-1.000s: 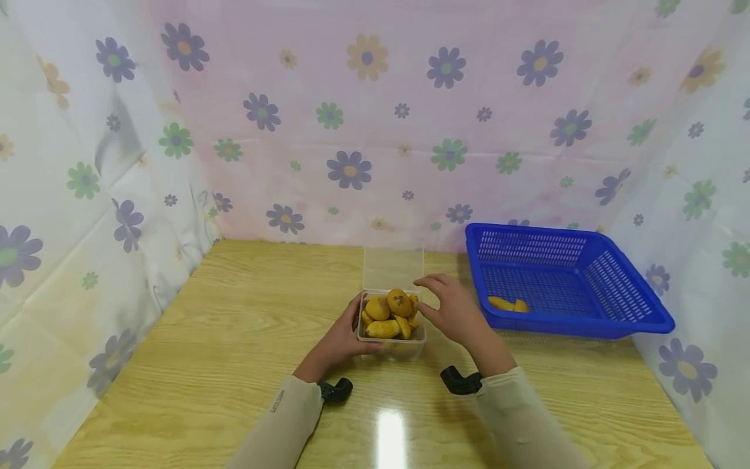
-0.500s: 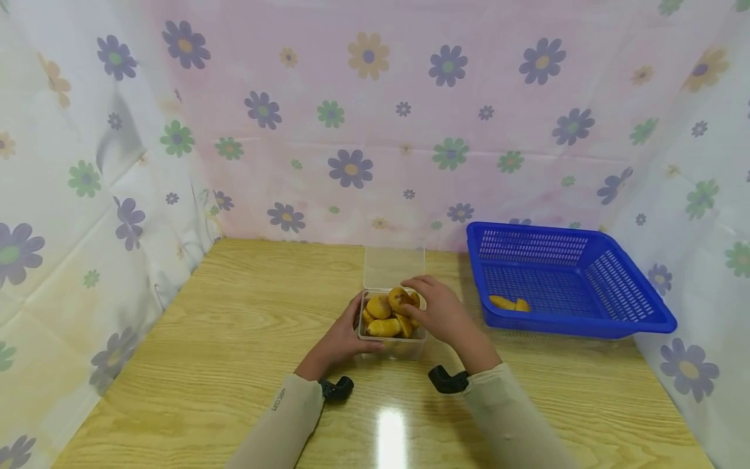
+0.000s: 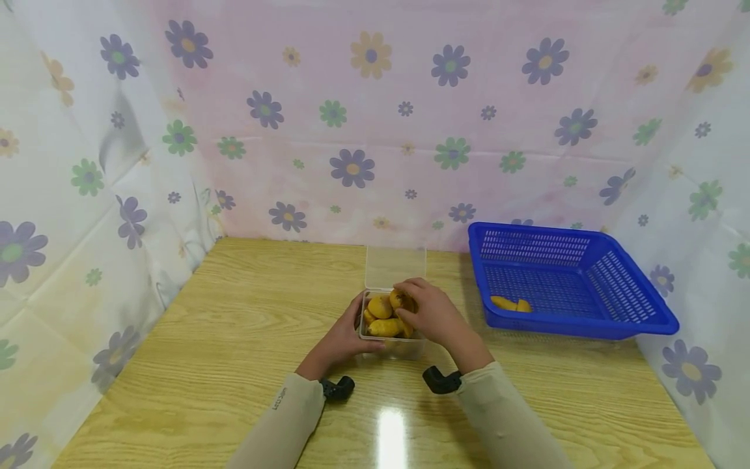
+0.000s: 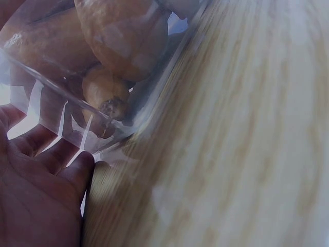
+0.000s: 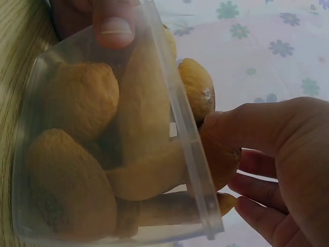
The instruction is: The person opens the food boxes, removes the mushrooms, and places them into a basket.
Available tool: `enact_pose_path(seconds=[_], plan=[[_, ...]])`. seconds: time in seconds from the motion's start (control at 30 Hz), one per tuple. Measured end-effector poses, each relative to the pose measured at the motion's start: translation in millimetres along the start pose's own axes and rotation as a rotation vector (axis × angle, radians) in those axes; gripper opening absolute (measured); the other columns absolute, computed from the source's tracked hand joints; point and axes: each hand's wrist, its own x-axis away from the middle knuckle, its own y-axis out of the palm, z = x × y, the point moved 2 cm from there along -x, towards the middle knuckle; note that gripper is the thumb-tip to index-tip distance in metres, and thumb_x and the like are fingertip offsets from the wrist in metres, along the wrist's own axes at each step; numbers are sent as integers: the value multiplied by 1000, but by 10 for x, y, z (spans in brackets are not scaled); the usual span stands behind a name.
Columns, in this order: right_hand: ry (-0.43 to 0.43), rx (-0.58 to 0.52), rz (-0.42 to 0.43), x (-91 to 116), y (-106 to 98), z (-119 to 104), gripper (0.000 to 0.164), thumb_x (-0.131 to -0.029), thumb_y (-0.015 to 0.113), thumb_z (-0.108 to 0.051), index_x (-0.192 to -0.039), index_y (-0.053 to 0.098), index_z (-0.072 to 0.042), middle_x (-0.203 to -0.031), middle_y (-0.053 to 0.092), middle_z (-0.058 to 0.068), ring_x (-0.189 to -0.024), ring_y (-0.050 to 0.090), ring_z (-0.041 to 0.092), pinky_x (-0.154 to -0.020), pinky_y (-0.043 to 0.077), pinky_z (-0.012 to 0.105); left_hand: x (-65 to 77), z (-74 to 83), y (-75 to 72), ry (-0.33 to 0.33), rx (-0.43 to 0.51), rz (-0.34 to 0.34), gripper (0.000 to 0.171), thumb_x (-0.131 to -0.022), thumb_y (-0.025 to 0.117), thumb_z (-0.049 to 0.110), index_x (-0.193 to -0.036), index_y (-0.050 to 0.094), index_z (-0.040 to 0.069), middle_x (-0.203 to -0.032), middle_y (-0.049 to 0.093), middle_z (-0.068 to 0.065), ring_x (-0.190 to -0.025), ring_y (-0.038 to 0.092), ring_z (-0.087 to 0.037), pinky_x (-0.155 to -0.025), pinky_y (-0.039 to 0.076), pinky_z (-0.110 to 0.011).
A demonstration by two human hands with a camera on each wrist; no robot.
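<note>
A clear plastic box (image 3: 404, 350) packed with several yellow mushrooms (image 3: 383, 327) stands mid-table in the head view, its see-through lid (image 3: 395, 266) folded back behind it. My left hand (image 3: 340, 339) grips the box's left end, thumb along the front wall; in the left wrist view its fingers lie against the clear side. Over the box's right end, my right hand (image 3: 436, 316) holds a round-capped mushroom (image 3: 399, 299) between thumb and fingers. The right wrist view shows that mushroom (image 5: 223, 162) just above the rim, partly hidden by the thumb, with more mushrooms (image 5: 72, 185) showing through the wall.
To the right sits a blue perforated basket (image 3: 577, 327) with a yellow mushroom (image 3: 505, 303) in its near left corner. The wooden table (image 3: 246, 286) ends at flower-printed curtains (image 3: 375, 130) behind and at both sides.
My right hand has moved left from beside the box to over its right end, and its thumb and fingers have closed on the top mushroom. The left hand stays on the box.
</note>
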Motion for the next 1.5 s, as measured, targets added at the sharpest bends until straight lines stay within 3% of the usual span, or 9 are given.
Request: enact_pose_path(seconds=[0.37, 0.7, 1.03, 1.27, 1.5], plan=[[4, 72, -41, -41, 30, -17, 48, -91, 70, -26, -135, 58, -11, -135, 56, 9, -120, 58, 28, -101, 48, 45, 12, 22, 0, -8, -11, -1, 119, -74, 84, 38, -157, 1, 29, -159, 24, 2, -148, 25, -25, -117, 29, -51], [-14, 96, -34, -32, 7, -45, 46, -91, 70, -24, -133, 59, -8, -132, 57, 9, -118, 59, 28, -101, 49, 44, -4, 1, 8, -13, 4, 4, 117, -73, 85, 38, -156, 2, 35, -161, 21, 1, -149, 19, -21, -120, 22, -47], [-42, 56, 40, -12, -64, -46, 44, -89, 71, -23, -130, 61, -7, -130, 59, 11, -115, 61, 30, -97, 51, 45, -4, 32, -6, -43, 19, -7, 117, -75, 84, 33, -156, 0, 31, -162, 16, -3, -150, 16, -21, -121, 19, -48], [-49, 35, 81, 12, -115, -38, 44, -88, 73, -22, -128, 62, -7, -129, 59, 12, -112, 62, 29, -94, 54, 43, -3, 18, -7, -17, 30, 3, 116, -73, 85, 36, -155, 4, 36, -161, 21, 1, -149, 20, -21, -120, 19, -49], [-58, -36, 137, 53, -186, -17, 43, -87, 73, -18, -127, 63, -6, -128, 60, 12, -108, 63, 30, -89, 55, 43, 2, 21, -4, -5, 24, -1, 116, -73, 85, 38, -156, 4, 34, -160, 22, 0, -149, 19, -20, -121, 19, -48]])
